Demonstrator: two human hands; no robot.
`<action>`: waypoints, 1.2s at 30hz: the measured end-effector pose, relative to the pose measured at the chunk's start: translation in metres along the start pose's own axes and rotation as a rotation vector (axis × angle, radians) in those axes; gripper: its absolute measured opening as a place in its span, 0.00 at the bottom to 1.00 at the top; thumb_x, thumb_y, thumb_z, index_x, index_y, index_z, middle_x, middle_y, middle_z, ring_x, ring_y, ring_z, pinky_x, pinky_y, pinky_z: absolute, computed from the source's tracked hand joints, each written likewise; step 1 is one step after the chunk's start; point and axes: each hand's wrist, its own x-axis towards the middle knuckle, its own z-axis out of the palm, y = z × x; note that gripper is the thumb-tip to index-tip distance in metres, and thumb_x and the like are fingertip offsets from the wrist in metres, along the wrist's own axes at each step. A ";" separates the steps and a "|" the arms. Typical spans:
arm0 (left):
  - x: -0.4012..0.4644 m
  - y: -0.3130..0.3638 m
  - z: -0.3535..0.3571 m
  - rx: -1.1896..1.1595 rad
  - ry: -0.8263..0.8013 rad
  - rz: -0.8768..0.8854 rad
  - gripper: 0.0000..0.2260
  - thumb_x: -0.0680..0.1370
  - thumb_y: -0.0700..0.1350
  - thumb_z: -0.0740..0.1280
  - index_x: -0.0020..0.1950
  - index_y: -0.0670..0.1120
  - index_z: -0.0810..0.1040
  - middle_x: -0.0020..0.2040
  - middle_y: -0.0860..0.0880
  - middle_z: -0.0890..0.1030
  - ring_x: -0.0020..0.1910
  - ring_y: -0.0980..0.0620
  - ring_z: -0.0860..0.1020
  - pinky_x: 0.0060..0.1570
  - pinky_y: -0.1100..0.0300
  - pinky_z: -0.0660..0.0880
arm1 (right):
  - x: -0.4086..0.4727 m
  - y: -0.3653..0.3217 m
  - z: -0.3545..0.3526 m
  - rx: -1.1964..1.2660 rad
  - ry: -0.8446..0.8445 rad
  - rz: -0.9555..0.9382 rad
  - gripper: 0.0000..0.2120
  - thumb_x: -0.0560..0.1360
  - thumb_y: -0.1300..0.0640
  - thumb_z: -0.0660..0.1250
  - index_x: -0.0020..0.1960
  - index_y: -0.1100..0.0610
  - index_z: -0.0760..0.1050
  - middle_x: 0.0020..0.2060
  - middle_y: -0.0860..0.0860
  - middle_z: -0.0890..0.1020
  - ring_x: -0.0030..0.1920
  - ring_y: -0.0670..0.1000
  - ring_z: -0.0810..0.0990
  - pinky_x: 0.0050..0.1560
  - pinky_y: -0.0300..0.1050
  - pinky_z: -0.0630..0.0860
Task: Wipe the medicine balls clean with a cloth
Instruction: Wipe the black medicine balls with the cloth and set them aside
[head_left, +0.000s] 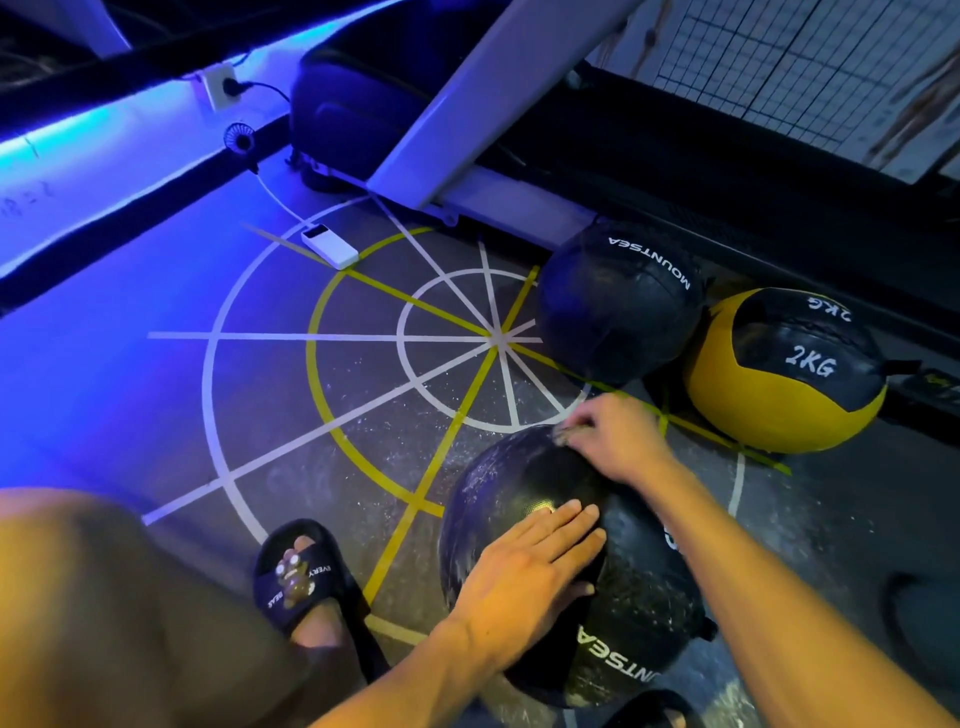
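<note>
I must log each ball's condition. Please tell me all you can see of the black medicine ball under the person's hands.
The black medicine ball sits on the gym floor, nearest the camera. Its skin looks like textured leather, dusted with pale scuffs and specks. White MOUNTSEA lettering runs down its near side. The left hand lies flat on top; the right hand pinches something small and pale at its far edge.

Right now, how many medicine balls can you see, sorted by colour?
Black medicine balls: 2, the near one under both hands, the far one by the white frame.
Yellow-and-black medicine ball: 1, marked 2KG.
Total: 3
</note>
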 end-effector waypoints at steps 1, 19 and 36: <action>-0.002 -0.001 0.000 -0.026 0.030 0.014 0.21 0.83 0.58 0.62 0.73 0.52 0.75 0.77 0.54 0.72 0.77 0.54 0.68 0.76 0.55 0.66 | -0.007 -0.018 0.008 -0.011 -0.069 -0.099 0.05 0.75 0.46 0.74 0.48 0.45 0.85 0.44 0.43 0.85 0.46 0.45 0.81 0.47 0.42 0.74; -0.001 0.003 0.010 -0.137 0.159 0.033 0.20 0.82 0.52 0.67 0.73 0.50 0.75 0.75 0.54 0.73 0.77 0.54 0.67 0.78 0.58 0.61 | 0.011 -0.055 0.015 -0.160 -0.222 -0.210 0.05 0.75 0.51 0.76 0.49 0.50 0.86 0.42 0.46 0.86 0.41 0.46 0.83 0.49 0.47 0.82; -0.005 0.001 0.008 -0.158 0.078 0.063 0.21 0.82 0.54 0.65 0.74 0.52 0.74 0.76 0.56 0.72 0.77 0.55 0.66 0.78 0.61 0.57 | -0.001 -0.030 0.022 0.002 -0.079 -0.185 0.06 0.77 0.48 0.72 0.52 0.46 0.85 0.45 0.44 0.82 0.48 0.47 0.80 0.50 0.44 0.75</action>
